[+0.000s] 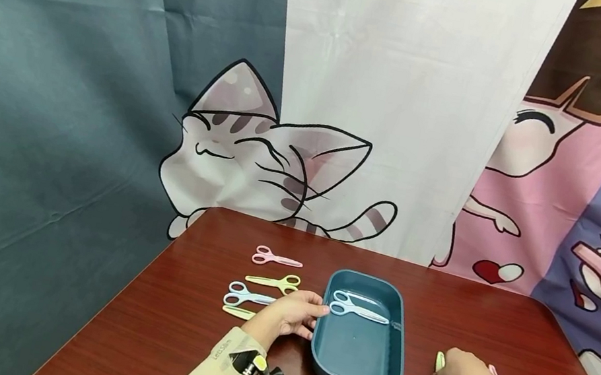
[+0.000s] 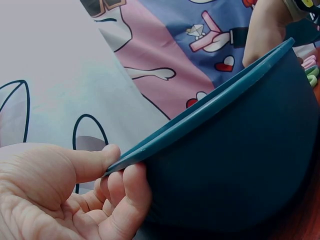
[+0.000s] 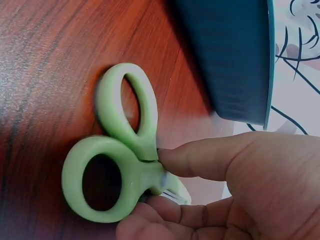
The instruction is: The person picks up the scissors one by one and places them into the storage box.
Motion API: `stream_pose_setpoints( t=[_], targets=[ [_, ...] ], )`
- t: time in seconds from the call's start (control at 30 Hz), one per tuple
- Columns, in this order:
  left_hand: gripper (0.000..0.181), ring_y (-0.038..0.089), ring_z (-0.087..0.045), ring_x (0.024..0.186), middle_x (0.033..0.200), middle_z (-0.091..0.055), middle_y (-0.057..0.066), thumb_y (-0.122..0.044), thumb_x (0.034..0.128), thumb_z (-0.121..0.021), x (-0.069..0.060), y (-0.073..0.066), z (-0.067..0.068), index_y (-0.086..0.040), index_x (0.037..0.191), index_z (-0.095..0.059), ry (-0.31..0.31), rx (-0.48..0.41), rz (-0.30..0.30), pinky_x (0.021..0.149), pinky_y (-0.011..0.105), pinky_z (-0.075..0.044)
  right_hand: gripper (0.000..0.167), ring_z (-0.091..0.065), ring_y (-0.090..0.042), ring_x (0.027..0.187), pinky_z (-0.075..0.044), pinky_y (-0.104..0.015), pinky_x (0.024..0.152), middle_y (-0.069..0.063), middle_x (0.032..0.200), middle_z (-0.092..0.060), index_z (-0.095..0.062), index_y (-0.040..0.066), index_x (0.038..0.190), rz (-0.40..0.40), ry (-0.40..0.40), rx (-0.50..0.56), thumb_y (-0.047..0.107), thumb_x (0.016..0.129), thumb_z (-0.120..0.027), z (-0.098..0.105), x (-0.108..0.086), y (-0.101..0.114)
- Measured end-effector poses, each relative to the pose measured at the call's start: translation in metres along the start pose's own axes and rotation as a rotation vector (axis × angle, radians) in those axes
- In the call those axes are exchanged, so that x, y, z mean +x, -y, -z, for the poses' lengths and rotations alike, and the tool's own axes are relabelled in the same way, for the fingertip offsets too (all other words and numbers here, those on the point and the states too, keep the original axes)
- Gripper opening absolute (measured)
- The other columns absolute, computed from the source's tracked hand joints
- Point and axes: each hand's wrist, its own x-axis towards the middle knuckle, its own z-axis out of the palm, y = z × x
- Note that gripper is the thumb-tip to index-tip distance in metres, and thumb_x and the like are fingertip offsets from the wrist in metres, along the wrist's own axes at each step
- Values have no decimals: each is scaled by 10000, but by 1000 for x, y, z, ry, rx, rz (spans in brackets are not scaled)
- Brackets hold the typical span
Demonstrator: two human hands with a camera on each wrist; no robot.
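A dark blue rectangular bin [image 1: 357,362] stands on the table, with light blue scissors [image 1: 360,310] lying inside it. My left hand [image 1: 293,313] holds the bin's left rim, thumb on top and fingers curled beneath, as the left wrist view shows. To the right of the bin, my right hand [image 1: 462,371] pinches green scissors [image 3: 150,172] near the pivot, between thumb and fingers. Their two handle loops point toward me, and the blades are partly hidden by the hand. In the right wrist view the loops lie at or just above the tabletop; I cannot tell which.
Left of the bin lie pink scissors [image 1: 263,256], yellow-green scissors [image 1: 288,284], light blue scissors [image 1: 239,295] and a yellow-green blade [image 1: 238,312] partly behind my left arm. A pink tip [image 1: 494,371] shows beyond my right hand. A printed curtain [image 1: 412,100] hangs behind the table.
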Motion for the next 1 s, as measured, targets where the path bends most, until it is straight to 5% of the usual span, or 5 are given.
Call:
stream_pose_setpoints(
  t=[0.53, 1.0],
  targets=[
    [96, 105, -517, 579, 700, -533, 29, -131, 996, -643, -2, 4, 4, -94, 960, -561, -6, -11, 1, 478, 253, -533, 247, -597, -191, 463, -518, -297, 436, -99, 607, -583, -557, 28, 748, 37, -29, -3, 190, 802, -736, 36, 4, 17],
    [103, 107, -516, 581, 710, -531, 32, -123, 990, -648, 1, 2, 1, -105, 948, -555, 4, -29, 6, 480, 260, -535, 233, -552, -213, 561, -503, -349, 511, -63, 626, -581, -616, 62, 736, 148, -161, -93, 215, 791, -783, 67, 14, 78]
  ],
)
